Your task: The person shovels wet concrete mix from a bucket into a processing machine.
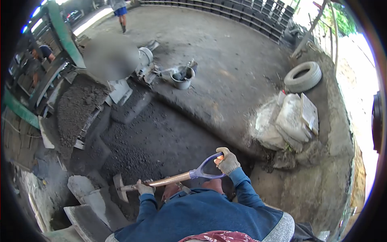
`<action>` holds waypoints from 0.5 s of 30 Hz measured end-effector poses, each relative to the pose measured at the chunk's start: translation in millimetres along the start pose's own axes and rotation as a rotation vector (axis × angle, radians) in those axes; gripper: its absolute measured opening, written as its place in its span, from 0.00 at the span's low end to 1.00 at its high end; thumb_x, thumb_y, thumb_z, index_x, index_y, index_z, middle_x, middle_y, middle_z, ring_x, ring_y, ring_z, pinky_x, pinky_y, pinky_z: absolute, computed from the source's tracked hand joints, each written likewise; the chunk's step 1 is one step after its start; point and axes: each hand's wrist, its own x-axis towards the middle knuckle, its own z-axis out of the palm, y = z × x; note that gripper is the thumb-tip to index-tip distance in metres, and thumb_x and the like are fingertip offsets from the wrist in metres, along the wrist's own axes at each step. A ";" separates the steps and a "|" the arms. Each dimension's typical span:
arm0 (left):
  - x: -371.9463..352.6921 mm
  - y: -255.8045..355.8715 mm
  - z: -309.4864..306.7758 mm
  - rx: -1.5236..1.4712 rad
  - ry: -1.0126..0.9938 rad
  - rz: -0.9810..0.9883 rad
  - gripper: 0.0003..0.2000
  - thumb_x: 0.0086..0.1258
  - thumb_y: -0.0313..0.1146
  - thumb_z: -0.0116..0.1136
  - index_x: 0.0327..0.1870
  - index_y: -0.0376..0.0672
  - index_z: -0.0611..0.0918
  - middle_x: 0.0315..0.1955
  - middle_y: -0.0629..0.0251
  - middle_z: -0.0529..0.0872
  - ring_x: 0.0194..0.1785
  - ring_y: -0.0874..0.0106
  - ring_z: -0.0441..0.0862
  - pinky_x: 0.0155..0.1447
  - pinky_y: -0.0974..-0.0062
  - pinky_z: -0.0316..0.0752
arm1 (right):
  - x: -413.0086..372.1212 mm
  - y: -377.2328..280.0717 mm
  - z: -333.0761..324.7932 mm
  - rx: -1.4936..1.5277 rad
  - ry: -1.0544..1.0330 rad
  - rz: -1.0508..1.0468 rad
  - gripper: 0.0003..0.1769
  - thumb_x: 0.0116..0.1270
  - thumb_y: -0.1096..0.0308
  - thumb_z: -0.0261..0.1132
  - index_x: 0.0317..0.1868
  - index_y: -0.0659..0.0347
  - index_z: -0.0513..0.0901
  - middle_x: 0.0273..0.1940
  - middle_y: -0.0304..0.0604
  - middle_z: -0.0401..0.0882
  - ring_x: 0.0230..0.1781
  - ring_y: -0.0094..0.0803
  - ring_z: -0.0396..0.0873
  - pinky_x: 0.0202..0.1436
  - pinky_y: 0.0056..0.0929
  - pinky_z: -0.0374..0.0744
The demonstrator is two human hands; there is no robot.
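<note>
A shovel with a wooden shaft and a blue D-shaped handle lies crosswise in front of my body. My right hand, in a grey work glove, is closed around the blue handle. Lower on the shaft, close to the metal blade, my gloved left hand grips the shovel. The blade points left, beside dark loose material on the sunken floor. Left of that, a hopper-like trough holds a heap of dark grey mix.
A raised concrete ledge borders the pit. On it stand a bucket, pale sacks and a tyre. Curved sheets lie at lower left. One person stands far back; another is behind the green frame.
</note>
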 end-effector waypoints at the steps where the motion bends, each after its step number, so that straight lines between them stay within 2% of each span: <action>1: 5.0 -1.6 -6.4 -0.033 -0.029 0.035 0.15 0.70 0.49 0.52 0.29 0.49 0.68 0.21 0.70 0.70 0.23 0.69 0.72 0.40 0.61 0.75 | 9.0 -8.3 2.7 -0.110 0.020 -0.026 0.26 0.57 0.72 0.71 0.57 0.57 0.77 0.35 0.48 0.85 0.35 0.38 0.87 0.40 0.35 0.83; 2: 2.2 -4.9 -5.2 -0.050 -0.005 0.021 0.16 0.72 0.48 0.49 0.27 0.50 0.67 0.19 0.70 0.70 0.23 0.69 0.72 0.38 0.60 0.75 | 15.7 -14.7 2.9 -0.220 0.041 -0.046 0.26 0.57 0.70 0.71 0.57 0.56 0.77 0.37 0.49 0.86 0.39 0.41 0.88 0.44 0.36 0.83; 3: -3.6 -8.1 -4.3 -0.065 0.021 0.008 0.17 0.73 0.48 0.47 0.25 0.50 0.67 0.18 0.69 0.70 0.22 0.68 0.72 0.37 0.60 0.76 | 23.0 -20.8 0.2 -0.208 0.007 -0.014 0.26 0.56 0.66 0.72 0.57 0.55 0.78 0.42 0.51 0.87 0.48 0.47 0.86 0.53 0.38 0.81; 4: -5.9 -8.7 -2.1 -0.081 0.043 -0.002 0.18 0.75 0.48 0.44 0.23 0.50 0.66 0.17 0.69 0.70 0.21 0.68 0.72 0.36 0.60 0.76 | 28.8 -23.3 -1.5 -0.215 -0.002 -0.002 0.26 0.56 0.66 0.73 0.57 0.55 0.78 0.42 0.52 0.87 0.48 0.47 0.86 0.53 0.39 0.81; 5: 6.3 -13.5 -9.0 -0.058 0.033 0.007 0.17 0.73 0.48 0.46 0.24 0.49 0.66 0.19 0.68 0.72 0.25 0.66 0.74 0.41 0.57 0.76 | 35.9 -22.8 -3.6 -0.220 -0.010 0.010 0.26 0.56 0.66 0.73 0.57 0.55 0.78 0.42 0.52 0.87 0.48 0.47 0.85 0.53 0.39 0.81; 8: 9.7 -33.8 -5.2 -0.103 0.064 -0.051 0.16 0.72 0.47 0.48 0.28 0.48 0.64 0.22 0.66 0.67 0.24 0.67 0.70 0.38 0.60 0.72 | 56.3 -2.9 -12.2 -0.303 0.021 -0.014 0.25 0.56 0.66 0.73 0.56 0.55 0.79 0.43 0.52 0.86 0.50 0.50 0.84 0.54 0.41 0.81; 12: -26.5 -50.8 22.5 -0.053 0.058 -0.024 0.17 0.73 0.50 0.49 0.28 0.48 0.66 0.22 0.66 0.69 0.23 0.67 0.69 0.38 0.61 0.73 | 79.1 49.3 -26.4 -0.326 0.000 0.050 0.25 0.55 0.64 0.74 0.55 0.54 0.80 0.45 0.53 0.86 0.50 0.49 0.84 0.53 0.43 0.80; 15: -71.6 -51.2 58.7 -0.007 -0.030 0.001 0.18 0.72 0.52 0.51 0.28 0.49 0.67 0.22 0.67 0.70 0.25 0.67 0.70 0.39 0.61 0.74 | 93.2 109.7 -23.3 -0.202 -0.021 0.190 0.19 0.57 0.65 0.74 0.49 0.56 0.82 0.41 0.51 0.87 0.45 0.45 0.86 0.49 0.40 0.82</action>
